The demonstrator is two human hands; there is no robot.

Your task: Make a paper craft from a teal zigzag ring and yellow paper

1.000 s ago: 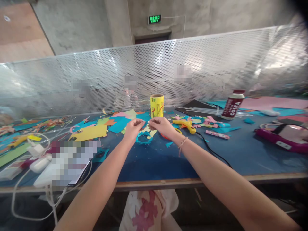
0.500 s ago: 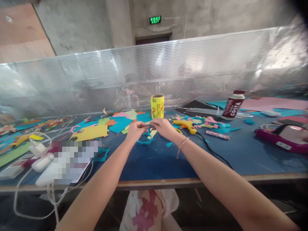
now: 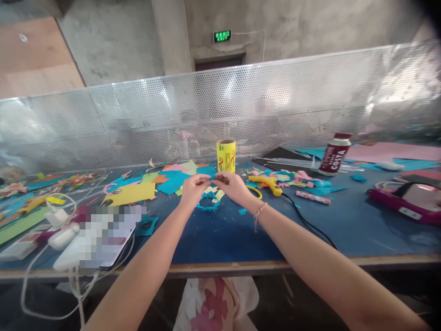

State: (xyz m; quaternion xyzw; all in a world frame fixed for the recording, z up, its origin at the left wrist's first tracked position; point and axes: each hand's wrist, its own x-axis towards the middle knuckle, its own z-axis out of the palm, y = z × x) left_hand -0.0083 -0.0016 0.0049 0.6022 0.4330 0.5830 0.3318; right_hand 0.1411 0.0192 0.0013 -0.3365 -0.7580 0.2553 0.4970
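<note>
Above the middle of the table my left hand [image 3: 195, 187] and my right hand [image 3: 231, 185] meet fingertip to fingertip, both closed in a pinch. A small bit of blue paper [image 3: 212, 178] shows between them; its full shape is hidden by the fingers. Just below the hands lies a ragged ring of cut blue paper [image 3: 207, 203] on the table. Behind them a yellow cardboard roll [image 3: 226, 156] stands upright. To the right of my right hand a yellow glue gun [image 3: 267, 183] rests on its side, its black cord running toward the table's front edge.
Yellow card [image 3: 131, 195] and blue sheets [image 3: 172, 180] lie left of the hands. A phone [image 3: 119, 243] and white cables are at front left. Right are a COSTA bottle [image 3: 334, 155], a glue stick [image 3: 313, 197] and a purple power strip [image 3: 401, 207]. A perforated metal screen [image 3: 220, 110] stands behind.
The view has tilted up slightly, so the scene sits a little lower. Both hands remain together at the same spot, with only a slight shift of the fingers.
</note>
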